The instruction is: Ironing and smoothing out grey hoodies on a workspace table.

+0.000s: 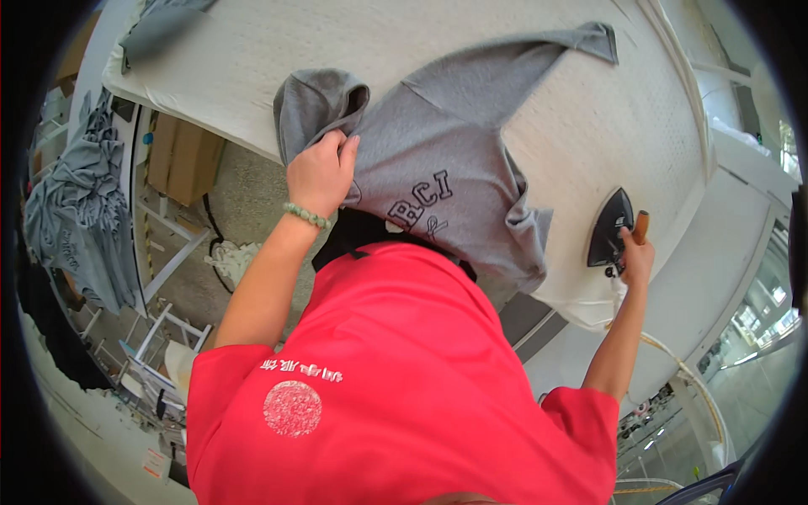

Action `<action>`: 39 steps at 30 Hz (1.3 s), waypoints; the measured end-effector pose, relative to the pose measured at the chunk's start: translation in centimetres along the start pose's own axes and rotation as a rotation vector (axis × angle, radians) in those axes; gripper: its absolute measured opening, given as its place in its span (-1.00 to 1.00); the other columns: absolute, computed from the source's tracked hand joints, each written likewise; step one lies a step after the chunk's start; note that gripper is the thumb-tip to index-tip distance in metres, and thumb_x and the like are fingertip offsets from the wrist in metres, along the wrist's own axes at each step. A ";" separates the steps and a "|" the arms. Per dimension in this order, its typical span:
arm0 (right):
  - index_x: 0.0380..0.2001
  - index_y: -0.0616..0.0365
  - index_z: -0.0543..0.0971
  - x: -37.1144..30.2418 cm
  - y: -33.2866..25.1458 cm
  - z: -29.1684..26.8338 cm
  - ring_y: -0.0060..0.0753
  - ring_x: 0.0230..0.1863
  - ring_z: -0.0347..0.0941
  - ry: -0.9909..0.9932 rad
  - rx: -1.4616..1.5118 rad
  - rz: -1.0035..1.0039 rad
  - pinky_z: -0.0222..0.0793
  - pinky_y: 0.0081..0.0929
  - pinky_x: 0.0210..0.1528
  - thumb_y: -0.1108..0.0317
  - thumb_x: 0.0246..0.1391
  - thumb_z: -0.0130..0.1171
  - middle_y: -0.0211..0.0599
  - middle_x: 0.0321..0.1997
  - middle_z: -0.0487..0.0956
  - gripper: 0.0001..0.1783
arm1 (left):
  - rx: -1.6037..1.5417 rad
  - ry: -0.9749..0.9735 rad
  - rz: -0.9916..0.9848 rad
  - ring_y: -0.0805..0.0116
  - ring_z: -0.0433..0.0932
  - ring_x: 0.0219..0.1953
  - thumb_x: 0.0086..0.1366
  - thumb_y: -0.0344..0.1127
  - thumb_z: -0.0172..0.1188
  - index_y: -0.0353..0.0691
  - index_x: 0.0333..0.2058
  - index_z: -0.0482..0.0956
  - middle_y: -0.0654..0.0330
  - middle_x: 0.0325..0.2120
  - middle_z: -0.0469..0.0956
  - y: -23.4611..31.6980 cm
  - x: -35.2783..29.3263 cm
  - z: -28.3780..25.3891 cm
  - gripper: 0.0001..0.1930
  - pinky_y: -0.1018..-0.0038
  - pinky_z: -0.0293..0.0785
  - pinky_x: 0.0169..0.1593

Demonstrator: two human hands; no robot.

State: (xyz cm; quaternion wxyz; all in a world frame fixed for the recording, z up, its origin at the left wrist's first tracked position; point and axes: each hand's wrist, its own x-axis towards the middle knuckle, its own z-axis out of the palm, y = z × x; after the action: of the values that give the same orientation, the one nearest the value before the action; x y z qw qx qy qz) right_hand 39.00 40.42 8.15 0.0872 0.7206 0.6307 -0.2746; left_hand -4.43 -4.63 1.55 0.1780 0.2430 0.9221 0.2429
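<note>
At ten o'clock the left hand [322, 174] pinches a rumpled grey garment [454, 151] on the cloth-covered bench [606, 126]; at three, the right hand [637, 257] grips a smooth, pointed black iron [608, 231].

A garment [454, 109] lies across the table [244, 59], just before the person [379, 353]. The left hand [321, 175] is at its left side; to its right, the iron [609, 231] sits near the table's right edge, the right hand [637, 257] on its handle. Over at the far left corner I see another cloth [164, 34]. A carton [194, 168] stands below the left edge, bunched garments [84, 202] farther left.
</note>
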 end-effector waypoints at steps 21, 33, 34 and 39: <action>-0.13 0.17 0.64 -13.5 -31.0 15.3 0.26 -0.17 0.63 0.018 -0.557 -0.949 0.50 0.03 -0.16 -0.06 0.24 0.30 0.10 -0.26 0.70 -0.53 | -0.220 0.074 0.151 -0.06 0.63 -0.51 0.44 -0.13 0.22 -0.14 -0.37 0.52 0.06 -0.56 0.63 -1.2 0.2 -0.5 -0.75 0.09 0.49 -0.46; -0.20 0.32 0.66 3.3 -8.2 2.3 -0.10 -0.23 0.65 0.052 -0.185 -0.038 0.52 -0.11 -0.12 0.12 0.13 0.42 -0.13 -0.35 0.68 -0.58 | -0.457 0.306 0.227 0.05 0.67 -0.23 0.39 -0.43 0.24 -0.28 -0.19 0.59 0.01 -0.30 0.65 -2.5 -3.4 -2.5 -0.92 0.29 0.56 -0.15; -0.07 0.27 0.63 2.5 -8.6 2.3 -0.05 -0.07 0.60 0.224 -0.337 -0.217 0.50 -0.10 0.00 0.14 0.13 0.42 -0.09 -0.19 0.67 -0.55 | -0.406 0.461 0.203 0.10 0.68 -0.13 0.37 -0.49 0.23 -0.32 -0.14 0.59 0.03 -0.21 0.66 -4.0 -4.5 -2.6 -0.88 0.32 0.56 -0.06; 0.26 0.10 0.51 -3.1 -17.2 7.1 0.00 0.36 0.40 0.542 -0.553 -1.092 0.35 -0.10 0.37 0.31 0.15 0.35 -0.06 0.30 0.52 -0.42 | -0.447 0.408 -0.348 0.11 0.59 0.11 0.31 -0.53 0.24 -0.33 0.03 0.56 0.04 0.01 0.60 -14.0 -6.9 4.8 -0.69 0.25 0.53 0.14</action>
State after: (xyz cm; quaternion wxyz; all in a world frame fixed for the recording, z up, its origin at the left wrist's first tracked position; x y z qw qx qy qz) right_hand 20.33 37.68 7.60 -0.0446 0.2924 0.9516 0.0831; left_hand -1.71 -17.35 -8.40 0.0773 -0.0166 0.8904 0.4483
